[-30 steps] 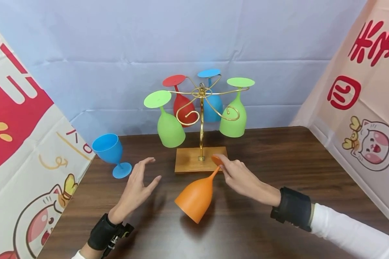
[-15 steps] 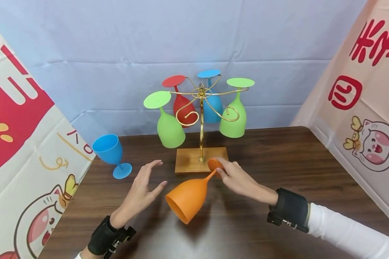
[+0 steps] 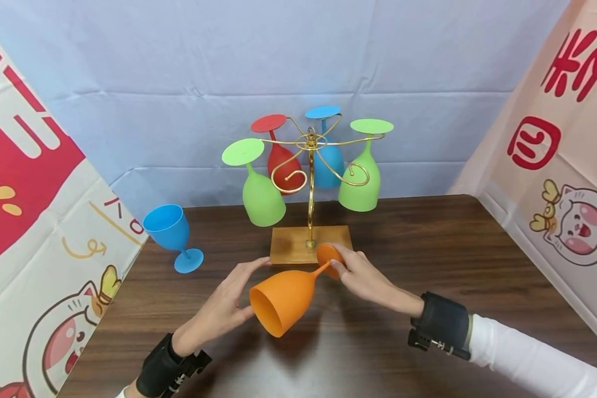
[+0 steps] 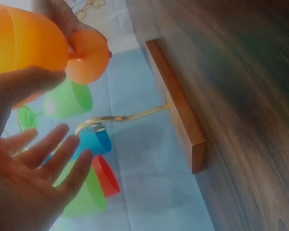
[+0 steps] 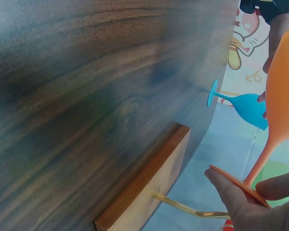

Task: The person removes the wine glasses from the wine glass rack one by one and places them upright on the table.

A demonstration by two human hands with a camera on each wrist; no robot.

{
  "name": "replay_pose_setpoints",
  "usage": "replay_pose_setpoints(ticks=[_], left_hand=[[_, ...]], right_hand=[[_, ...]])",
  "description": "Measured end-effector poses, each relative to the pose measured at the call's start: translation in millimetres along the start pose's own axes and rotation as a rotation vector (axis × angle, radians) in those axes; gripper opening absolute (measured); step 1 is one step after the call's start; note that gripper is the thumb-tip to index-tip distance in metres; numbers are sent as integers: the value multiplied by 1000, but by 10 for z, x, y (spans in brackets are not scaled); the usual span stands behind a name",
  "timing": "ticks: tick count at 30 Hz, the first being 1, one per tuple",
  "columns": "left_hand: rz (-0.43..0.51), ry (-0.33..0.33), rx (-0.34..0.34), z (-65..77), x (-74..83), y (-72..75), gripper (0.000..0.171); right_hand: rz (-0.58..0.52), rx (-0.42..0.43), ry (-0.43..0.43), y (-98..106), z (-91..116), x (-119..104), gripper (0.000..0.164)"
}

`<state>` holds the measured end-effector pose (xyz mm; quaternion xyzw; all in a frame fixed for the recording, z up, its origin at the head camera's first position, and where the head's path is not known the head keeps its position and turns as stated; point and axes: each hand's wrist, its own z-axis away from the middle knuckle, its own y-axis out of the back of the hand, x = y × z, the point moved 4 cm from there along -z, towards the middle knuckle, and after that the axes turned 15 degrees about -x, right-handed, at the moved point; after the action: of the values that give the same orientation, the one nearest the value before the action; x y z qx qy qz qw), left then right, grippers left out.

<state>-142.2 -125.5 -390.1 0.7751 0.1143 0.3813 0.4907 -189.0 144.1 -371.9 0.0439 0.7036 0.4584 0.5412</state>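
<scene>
An orange goblet [image 3: 286, 296] hangs tilted over the table in front of the rack, its mouth toward the lower left. My right hand [image 3: 365, 276] pinches it by the round foot, thumb on one face and fingers on the other, as the right wrist view also shows. At the bowl's left side is my left hand [image 3: 224, 304], its thumb right at the rim and the other fingers spread and relaxed. A gold wire rack [image 3: 310, 193] on a wooden base [image 3: 291, 243] stands just behind both hands.
Upside down on the rack hang two green goblets [image 3: 263, 199] [image 3: 360, 185], a red goblet [image 3: 283, 163] and a blue goblet [image 3: 328, 166]. Another blue goblet [image 3: 169, 229] stands upright at left on the dark wooden table [image 3: 418, 237]. Printed cloths flank the table.
My right hand has brought the orange goblet leftward and tipped it further onto its side. My left hand has moved right, up to the bowl.
</scene>
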Motion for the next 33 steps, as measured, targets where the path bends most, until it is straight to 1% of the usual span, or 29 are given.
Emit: replay_pose_setpoints(ticks=[5,9,12,16,18,20,21,23,28,31,33], left_hand=[[32,-41,-42,7,31,-32,92],[94,-74,-75,8,57,-38,91],[122,-100,-91,6,81,-34,91],[131,-124,-92,8,102,-26,94],[149,-134,-85,8,110,-20,96],[186,-144,-76,8,114,-11,97],[209,-149,-71,6,116,-6,98],[259,-159,-58,0,114,8,99],[382,-210,-21,4,98,48,103],[449,-250,0,16,90,77,104],[471,-269,14,17,90,94,104]], right_hand=[[-18,3,-11,-23,-8,20,39],[-47,2,-19,-56,-14,34,39],[-69,-10,-25,-90,-14,51,39],[-79,-19,-36,-130,-19,72,39],[-73,-20,-42,-147,-23,78,37],[-72,-17,-53,-166,-27,80,35],[-88,-20,-51,-178,-27,79,34],[-158,-37,-42,-209,-23,78,32],[-418,-117,-6,-302,19,39,34],[-486,-144,-5,-337,38,1,36],[-514,-151,-13,-353,36,-15,37]])
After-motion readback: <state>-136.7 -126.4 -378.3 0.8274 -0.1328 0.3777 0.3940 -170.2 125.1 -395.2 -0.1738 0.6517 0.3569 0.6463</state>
